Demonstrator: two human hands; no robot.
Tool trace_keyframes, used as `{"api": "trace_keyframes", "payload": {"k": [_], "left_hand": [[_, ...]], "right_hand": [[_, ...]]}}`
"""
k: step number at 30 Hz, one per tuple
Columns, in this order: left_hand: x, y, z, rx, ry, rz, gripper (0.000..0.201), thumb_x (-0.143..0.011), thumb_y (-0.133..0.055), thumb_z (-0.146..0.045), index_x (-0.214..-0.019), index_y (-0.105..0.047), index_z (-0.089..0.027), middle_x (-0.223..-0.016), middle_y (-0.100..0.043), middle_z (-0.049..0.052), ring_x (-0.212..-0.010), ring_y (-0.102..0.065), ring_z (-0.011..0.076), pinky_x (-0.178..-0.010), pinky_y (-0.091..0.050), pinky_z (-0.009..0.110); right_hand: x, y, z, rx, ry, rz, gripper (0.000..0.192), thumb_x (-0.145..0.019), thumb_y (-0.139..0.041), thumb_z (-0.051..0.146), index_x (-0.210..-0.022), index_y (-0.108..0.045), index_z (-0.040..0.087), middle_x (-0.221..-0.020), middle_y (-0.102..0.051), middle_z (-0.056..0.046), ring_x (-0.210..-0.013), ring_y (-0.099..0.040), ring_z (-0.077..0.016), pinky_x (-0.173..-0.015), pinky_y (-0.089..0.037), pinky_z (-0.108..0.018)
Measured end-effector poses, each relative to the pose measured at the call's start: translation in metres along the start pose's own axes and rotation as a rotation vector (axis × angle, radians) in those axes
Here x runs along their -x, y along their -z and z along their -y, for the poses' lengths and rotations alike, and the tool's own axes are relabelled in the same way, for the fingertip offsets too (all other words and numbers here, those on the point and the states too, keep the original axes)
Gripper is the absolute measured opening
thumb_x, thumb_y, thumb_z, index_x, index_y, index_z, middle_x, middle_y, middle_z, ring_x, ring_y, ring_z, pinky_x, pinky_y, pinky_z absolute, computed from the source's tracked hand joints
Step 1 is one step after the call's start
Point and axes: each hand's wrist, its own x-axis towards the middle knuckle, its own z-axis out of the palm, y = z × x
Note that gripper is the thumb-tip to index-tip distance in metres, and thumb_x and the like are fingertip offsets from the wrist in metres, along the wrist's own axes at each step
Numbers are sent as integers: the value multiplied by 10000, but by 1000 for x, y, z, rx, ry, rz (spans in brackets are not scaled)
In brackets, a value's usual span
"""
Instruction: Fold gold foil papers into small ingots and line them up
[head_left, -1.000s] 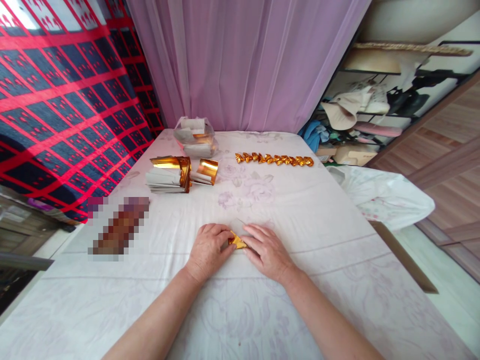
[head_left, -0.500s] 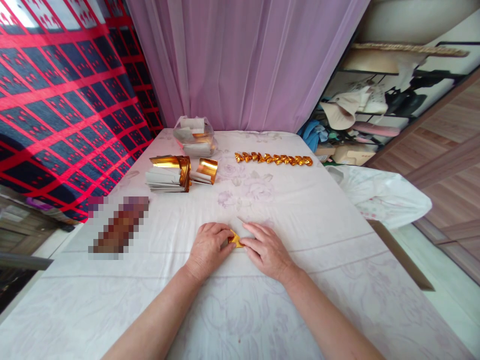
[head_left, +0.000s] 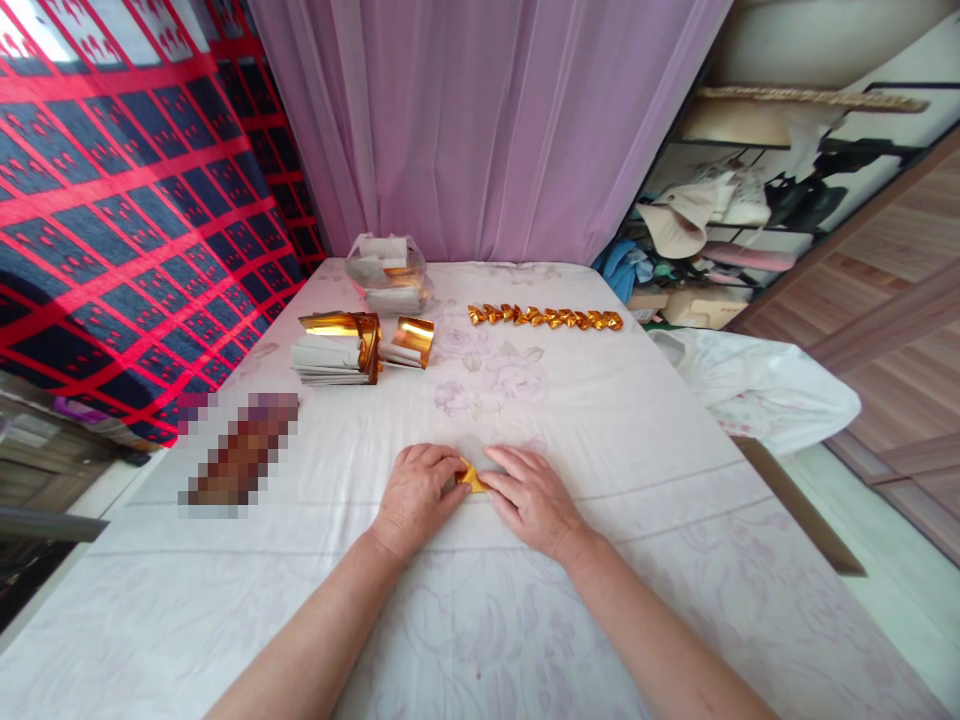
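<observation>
Between my hands, on the tablecloth (head_left: 360, 620), lies a partly folded sheet of gold foil paper (head_left: 472, 478), its grey back side showing behind the gold folds. My left hand (head_left: 420, 490) grips its left side, fingers curled and thumb along the near edge. My right hand (head_left: 534, 500) presses on the right side with its fingertips, fingers bent. Part of the sheet is hidden under the fingers. Farther off, a row of folded gold pieces (head_left: 547, 317) lies at the back right. A stack of gold foil sheets (head_left: 330, 350) and a smaller loose bunch (head_left: 411, 342) lie at the back left.
A clear plastic bag (head_left: 386, 275) with more sheets stands near the purple curtain (head_left: 487, 130). A blurred-out item (head_left: 240, 455) lies on the left. Beyond the table's right edge are a white plastic bag (head_left: 780, 385) and a shelf with a cap (head_left: 679, 220).
The grey back flap of the foil sheet stands up less behind my right fingers and looks flatter. My hands stay in nearly the same place; the view shifts slightly.
</observation>
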Motion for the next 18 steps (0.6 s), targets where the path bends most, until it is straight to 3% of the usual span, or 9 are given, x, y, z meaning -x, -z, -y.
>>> {"api": "trace_keyframes", "payload": {"k": [18], "left_hand": [[1,0,2,-3,-63,-22,117,-869,-670,-240,-979,-707,-249,-1114,-723,20,-1066,-608,238,-940,-424,434]], "right_hand": [[1,1,1,-43,27,-38,210,-868,-571,164,-1016,-717,192,-1259,-625,-125,-1170,-551,-275,-995,-479,-462]]}}
